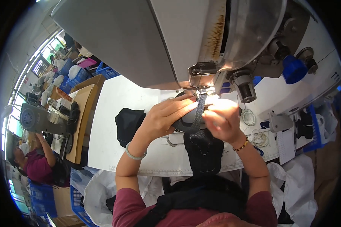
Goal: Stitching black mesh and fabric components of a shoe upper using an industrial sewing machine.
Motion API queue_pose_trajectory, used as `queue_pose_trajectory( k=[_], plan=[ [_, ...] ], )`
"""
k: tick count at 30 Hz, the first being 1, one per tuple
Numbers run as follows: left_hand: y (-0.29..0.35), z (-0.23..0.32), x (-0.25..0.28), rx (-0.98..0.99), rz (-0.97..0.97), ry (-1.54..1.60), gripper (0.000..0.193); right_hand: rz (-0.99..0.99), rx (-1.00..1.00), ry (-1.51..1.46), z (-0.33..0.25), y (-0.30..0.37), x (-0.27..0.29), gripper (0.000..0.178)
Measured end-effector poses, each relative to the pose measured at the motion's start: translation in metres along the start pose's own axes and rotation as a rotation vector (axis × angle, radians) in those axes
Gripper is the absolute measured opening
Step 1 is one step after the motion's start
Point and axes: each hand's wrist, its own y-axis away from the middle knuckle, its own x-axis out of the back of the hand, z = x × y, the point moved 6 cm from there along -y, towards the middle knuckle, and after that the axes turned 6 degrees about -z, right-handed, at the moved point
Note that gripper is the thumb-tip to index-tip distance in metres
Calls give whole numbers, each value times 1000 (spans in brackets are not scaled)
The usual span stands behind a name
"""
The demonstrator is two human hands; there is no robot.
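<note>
Left hand: palm down, fingers (178, 107) extended and close together, pressing without clasping on the dark grey textured strip (199, 113); likely to hold it flat beside the presser foot (203, 90).
Right hand: fingers (218, 115) curled at the strip's right edge, probably to guide it; whether the pinch is closed cannot be told.
Strip position: from the presser foot toward the table's near edge, between both hands.
Marked panel: black fabric panel (204, 153) with pale outline marks, just below the strip, reaching the table's near edge across the ruler tape (161, 171); whether joined to the strip is unclear.
Spare piece: black shaped piece (129, 126), between the left hand and the left edge of the white table (108, 125), apparently set aside to clear the needle area.
Loose thread: pale coils (248, 117) right of the right hand.
Sewing machine: large grey-white head (119, 38) above the table's far side, its lamp lighting the strip.
</note>
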Motion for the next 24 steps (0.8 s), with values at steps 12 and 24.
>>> queue_pose_trajectory(
  k=[12, 24],
  plan=[
    [-8, 40, -25, 236, 172, -233, 47, -115, 57, -107, 3, 1, 8, 40],
    [5, 20, -26, 98, 283, -123, 54, -165, 128, -26, -5, -13, 15, 16]
  ],
)
